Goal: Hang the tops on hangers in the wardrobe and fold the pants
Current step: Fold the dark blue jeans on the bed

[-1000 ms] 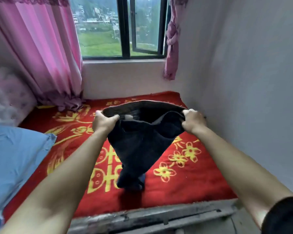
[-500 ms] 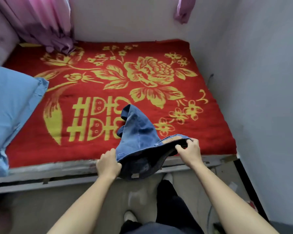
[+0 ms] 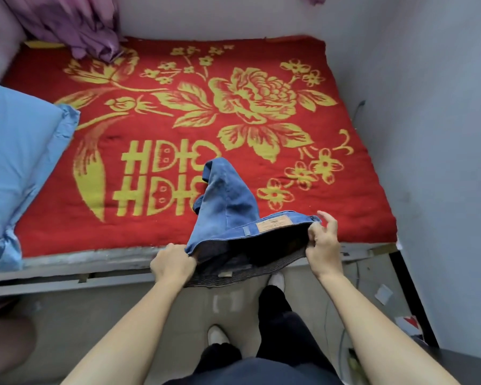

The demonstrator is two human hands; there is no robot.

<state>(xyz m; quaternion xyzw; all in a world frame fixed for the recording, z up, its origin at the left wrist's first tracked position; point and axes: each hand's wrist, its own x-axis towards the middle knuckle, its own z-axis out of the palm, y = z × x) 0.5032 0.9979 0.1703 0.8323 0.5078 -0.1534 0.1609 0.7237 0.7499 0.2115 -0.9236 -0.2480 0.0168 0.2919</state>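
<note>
A pair of blue jeans (image 3: 228,209) lies partly on the near edge of the bed, legs bunched and pointing away over the red blanket (image 3: 161,112). The waistband with a tan leather patch hangs open toward me over the bed's edge. My left hand (image 3: 172,265) grips the left side of the waistband in a fist. Fingertips of my right hand (image 3: 322,243) pinch the right end of the waistband, the other fingers spread. No tops, hangers or wardrobe are in sight.
A blue pillow (image 3: 20,162) lies on the bed's left side. Pink curtain fabric (image 3: 75,26) pools at the far left corner. A white wall (image 3: 433,134) runs along the right. My legs and white shoes (image 3: 217,334) stand on the floor by the grey bed frame (image 3: 67,270).
A second ago I held the jeans up by the waistband at window height. I have lowered them so the legs rest on the blanket, and my view has tilted down.
</note>
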